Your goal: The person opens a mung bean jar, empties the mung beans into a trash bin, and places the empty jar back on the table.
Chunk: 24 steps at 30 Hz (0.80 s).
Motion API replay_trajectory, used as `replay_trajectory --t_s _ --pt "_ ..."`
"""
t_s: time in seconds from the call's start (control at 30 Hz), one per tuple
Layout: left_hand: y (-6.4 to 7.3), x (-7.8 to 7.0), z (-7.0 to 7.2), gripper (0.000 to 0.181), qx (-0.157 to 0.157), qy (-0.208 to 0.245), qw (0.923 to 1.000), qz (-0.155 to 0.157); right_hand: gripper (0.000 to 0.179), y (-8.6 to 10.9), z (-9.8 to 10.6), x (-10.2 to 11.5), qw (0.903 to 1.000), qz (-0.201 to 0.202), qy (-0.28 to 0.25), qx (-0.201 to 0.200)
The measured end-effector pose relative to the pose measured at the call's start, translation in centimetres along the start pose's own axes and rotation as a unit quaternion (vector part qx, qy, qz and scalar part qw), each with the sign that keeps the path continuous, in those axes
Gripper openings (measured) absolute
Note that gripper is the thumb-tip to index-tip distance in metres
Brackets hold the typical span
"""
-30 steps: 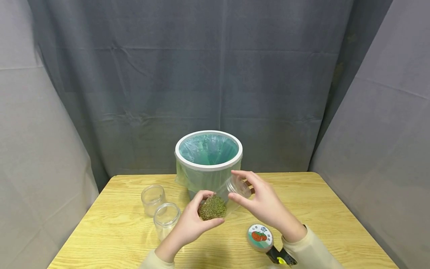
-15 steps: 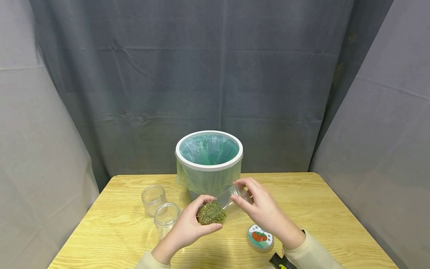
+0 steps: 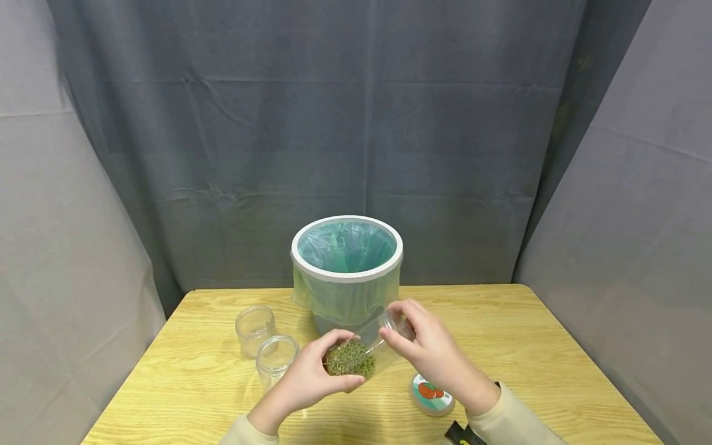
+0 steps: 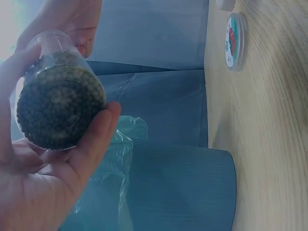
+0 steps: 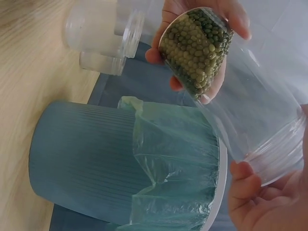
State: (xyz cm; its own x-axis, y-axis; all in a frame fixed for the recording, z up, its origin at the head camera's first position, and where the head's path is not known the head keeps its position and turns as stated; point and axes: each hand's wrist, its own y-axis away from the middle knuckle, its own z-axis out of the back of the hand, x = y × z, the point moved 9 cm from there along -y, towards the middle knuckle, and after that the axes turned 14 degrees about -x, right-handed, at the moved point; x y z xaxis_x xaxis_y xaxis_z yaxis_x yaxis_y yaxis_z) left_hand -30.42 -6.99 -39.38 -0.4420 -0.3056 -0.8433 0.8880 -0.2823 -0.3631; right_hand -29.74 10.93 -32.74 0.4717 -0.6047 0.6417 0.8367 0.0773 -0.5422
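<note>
A clear jar [image 5: 262, 103] is held tilted between both hands, in front of the bin. Green beans that look like mung beans [image 5: 195, 50] lie heaped in its lower end. My left hand [image 3: 306, 378] grips that lower end, thumb on the near side and fingers on the far side. With curled fingers and thumb, my right hand [image 3: 439, 352] holds the ridged upper end. A round lid [image 3: 432, 395] with a tomato picture lies on the table below the right hand, partly hidden by the forearm.
A white-rimmed bin [image 3: 347, 277] with a green plastic liner stands at the table's back. Two clear jars [image 3: 254, 327] stand together to the left of my left hand. A black strap-like piece [image 3: 463, 434] shows beside the right sleeve. Grey curtains [image 3: 267, 123] surround the wooden table [image 3: 178, 371].
Both hands have come down slightly with the jar, the right hand more, and its upper end sits lower. The beans have shifted inside the jar. The bin, lid and other jars stay put.
</note>
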Motion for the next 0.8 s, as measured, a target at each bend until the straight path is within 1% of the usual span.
replay_trajectory --t_s 0.13,0.33,0.47,0.57,0.63,0.8 --pt "0.2 0.3 -0.1 0.057 0.006 -0.006 1.0000 -0.001 0.030 0.2 -0.2 -0.2 1.0000 -0.001 -0.002 0.002" --pt "0.3 0.5 -0.3 0.056 0.004 0.005 1.0000 0.004 0.029 0.4 -0.3 -0.5 1.0000 -0.006 -0.001 -0.003" --pt "0.3 0.6 -0.6 0.056 0.003 0.031 0.9994 0.017 0.026 0.5 -0.3 -0.7 0.9998 -0.015 -0.002 -0.010" --pt "0.4 0.7 -1.0 0.056 0.012 0.058 0.9979 0.027 0.024 0.6 -0.2 -0.9 0.9996 -0.024 -0.008 -0.014" --pt "0.4 0.7 -1.1 0.055 0.016 0.069 0.9972 0.024 0.024 0.6 -0.2 -1.0 0.9994 -0.027 -0.012 -0.016" --pt "0.4 0.4 -1.5 0.049 0.016 0.082 0.9965 0.001 0.023 0.5 -0.3 -0.9 0.9996 -0.021 -0.014 -0.013"
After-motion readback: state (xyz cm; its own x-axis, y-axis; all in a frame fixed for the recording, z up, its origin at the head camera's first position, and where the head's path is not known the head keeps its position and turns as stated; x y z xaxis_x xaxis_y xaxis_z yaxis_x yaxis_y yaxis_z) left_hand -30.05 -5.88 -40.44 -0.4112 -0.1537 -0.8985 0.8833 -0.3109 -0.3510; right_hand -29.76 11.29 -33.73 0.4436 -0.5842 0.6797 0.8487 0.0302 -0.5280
